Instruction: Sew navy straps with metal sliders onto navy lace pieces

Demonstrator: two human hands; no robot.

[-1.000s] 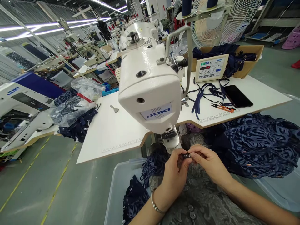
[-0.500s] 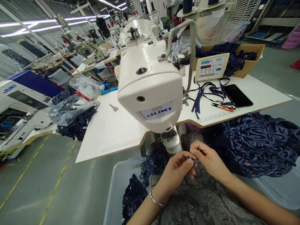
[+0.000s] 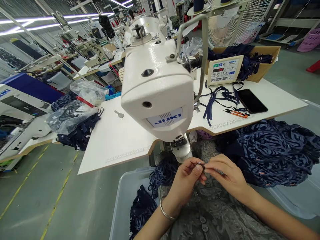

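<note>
A small dark, shiny piece (image 3: 200, 164) is pinched between my fingertips above my lap; it is too small and covered to name. My left hand (image 3: 186, 181) is closed on it with thumb and forefinger, a bracelet at the wrist. From the other side, the thumb and fingers of my right hand (image 3: 227, 175) are closed on its near end. Just beyond both hands stands the white sewing machine (image 3: 157, 90), its lower arm end (image 3: 181, 151) close to my left fingertips.
On the white table (image 3: 112, 133) lie navy straps (image 3: 212, 103), orange thread snips (image 3: 236, 114), a phone (image 3: 252, 100) and a small metal plate (image 3: 119, 114). A control panel (image 3: 225, 70) stands behind. Navy strappy fabric (image 3: 277, 153) is heaped at right; a clear bin (image 3: 120, 196) sits at left.
My hands parted slightly at the fingertips half a second ago, and are now together again on the small piece. My right fingers have turned flatter. The view has shifted a little.
</note>
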